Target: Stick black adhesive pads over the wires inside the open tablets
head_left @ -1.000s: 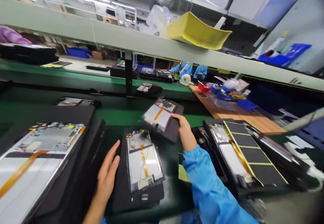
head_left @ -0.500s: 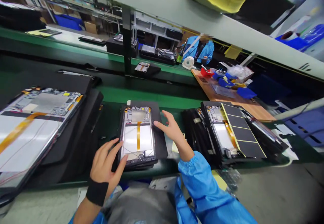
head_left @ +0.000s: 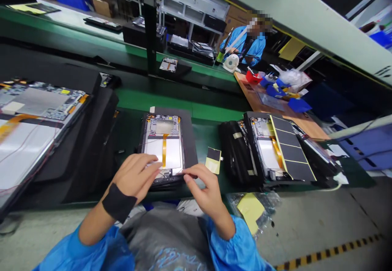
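In the head view an opened tablet [head_left: 173, 149] lies in front of me, its circuit board at the far end and an orange ribbon cable [head_left: 164, 150] down its middle. My left hand [head_left: 134, 177], with a black band at the wrist, reaches over its near left corner, fingers stretched out and open. At the near right corner is my right hand [head_left: 205, 187], thumb and index tips close together in a pinch. Whatever lies between those tips is too small to make out. Beneath the tablet is a dark flat pad or cover [head_left: 190, 140].
A larger-looking opened tablet [head_left: 33, 140] rests on black covers at left. Right of me are a small card with black and yellow parts [head_left: 213, 160] and a stack of tablets with a sheet of black stickers [head_left: 290, 148]. A co-worker in blue [head_left: 257, 46] sits across the bench.
My right hand has come down from beside the tablet's upper right to its near right corner, fingertips drawn together. My left hand has moved right, over the near left corner. The view has shifted.
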Available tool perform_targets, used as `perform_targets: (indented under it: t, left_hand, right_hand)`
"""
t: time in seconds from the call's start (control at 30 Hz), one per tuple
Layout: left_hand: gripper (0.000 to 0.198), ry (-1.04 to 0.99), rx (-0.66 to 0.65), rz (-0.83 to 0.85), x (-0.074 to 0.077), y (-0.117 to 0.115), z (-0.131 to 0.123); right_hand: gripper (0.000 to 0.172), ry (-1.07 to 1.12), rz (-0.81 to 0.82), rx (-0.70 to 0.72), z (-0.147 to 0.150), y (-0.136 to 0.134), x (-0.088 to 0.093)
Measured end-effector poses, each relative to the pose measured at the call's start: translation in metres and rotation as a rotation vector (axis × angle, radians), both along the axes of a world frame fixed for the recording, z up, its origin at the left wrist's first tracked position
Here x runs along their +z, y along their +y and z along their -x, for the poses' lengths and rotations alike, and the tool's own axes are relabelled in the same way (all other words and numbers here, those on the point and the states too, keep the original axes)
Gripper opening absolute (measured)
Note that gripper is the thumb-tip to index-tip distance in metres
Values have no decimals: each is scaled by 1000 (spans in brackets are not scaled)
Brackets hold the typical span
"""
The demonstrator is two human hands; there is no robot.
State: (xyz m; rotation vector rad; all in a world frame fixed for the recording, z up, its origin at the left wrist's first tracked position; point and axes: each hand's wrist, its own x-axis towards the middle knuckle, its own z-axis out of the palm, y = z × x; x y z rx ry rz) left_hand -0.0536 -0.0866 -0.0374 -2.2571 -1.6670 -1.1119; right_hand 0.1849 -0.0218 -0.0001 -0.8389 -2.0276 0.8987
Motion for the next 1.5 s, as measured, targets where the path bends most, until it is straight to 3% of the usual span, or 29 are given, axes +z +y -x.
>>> perform_targets:
  t: [0.07, 0.13, 0.23, 0.33, 0.5, 0.67, 0.8, 0.87, 0.97, 1.07, 1.17, 1.27, 1.4, 1.5]
  left_hand:
    - [24, -13, 76, 34, -2, -6, 1]
    - [36, -88, 255, 90, -6, -8, 7]
    - [65, -386, 446, 236, -17, -4, 23]
    - [65, -624, 442, 324, -31, -2, 37]
    - [57, -702, 392, 374, -42, -1, 42]
    - [44, -692, 473, 317, -35, 5, 44]
    - [43, -767, 527, 265, -10, -5, 27]
    - [40, -846, 458, 290, 10, -12, 7]
    - [33, -939, 191, 415, 39, -12, -27]
    - [25, -886, -11, 416, 51, -2, -50]
    - [22, -768, -117, 281, 44, 6, -53]
    - [23, -410, -168, 101, 25, 7, -41]
    - [26, 96, -288, 135, 5, 11, -17]
    - [28, 204, -320, 118, -3, 19, 3]
  right_hand:
    - [15, 11, 0, -62, 6, 10, 2]
    - [15, -24, 3, -87, 15, 23, 6]
    - [18, -56, 25, -39, 29, 38, 13]
    - [18, -48, 40, 4, 35, 40, 12]
    - [18, -39, 55, -122, 22, 40, -4]
    - [16, -10, 54, -196, 1, 37, -4]
    - [17, 49, 88, -206, 1, 17, 14]
    - [16, 75, 202, -109, 9, 5, 22]
    - [20, 83, 501, 97, 24, -6, 26]
    - [32, 163, 761, 121, 29, -4, 20]
    - [33, 270, 840, 41, 18, 5, 11]
    - [33, 342, 800, -67, 2, 14, 4]
    - [32, 365, 786, -139, -8, 16, -3]
    - [33, 317, 827, -111, -4, 12, -8]
